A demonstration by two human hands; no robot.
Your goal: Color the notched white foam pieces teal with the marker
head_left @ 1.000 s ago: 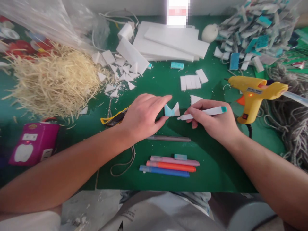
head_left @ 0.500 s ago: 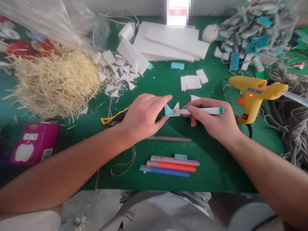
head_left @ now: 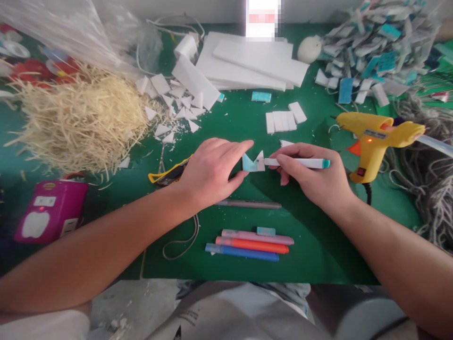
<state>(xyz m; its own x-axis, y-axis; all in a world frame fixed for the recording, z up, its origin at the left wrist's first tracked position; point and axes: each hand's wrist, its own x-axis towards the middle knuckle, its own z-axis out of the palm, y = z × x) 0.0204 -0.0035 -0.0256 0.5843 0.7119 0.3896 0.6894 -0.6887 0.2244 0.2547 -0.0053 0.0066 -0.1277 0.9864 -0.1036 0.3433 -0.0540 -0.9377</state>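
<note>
My left hand pinches a small white foam piece at its left end, between thumb and forefinger. A V-shaped notch is cut in its top edge, and its left part is coloured light teal. In my right hand is a white marker with a teal end, held like a pen. The marker's tip is at the right edge of the foam piece; whether it touches, I cannot tell. A yellow utility knife lies partly hidden beneath my left hand. Behind my right fingers a white foam scrap peeks out.
Pink, orange and blue markers lie in front, with a grey pen above them. A yellow glue gun stands right. Straw and a purple power box are left; foam sheets lie behind.
The marker tip has drawn back slightly to the right from the face of the foam piece to its edge. A small dark mark now shows on the foam's right part. My left hand stays put.
</note>
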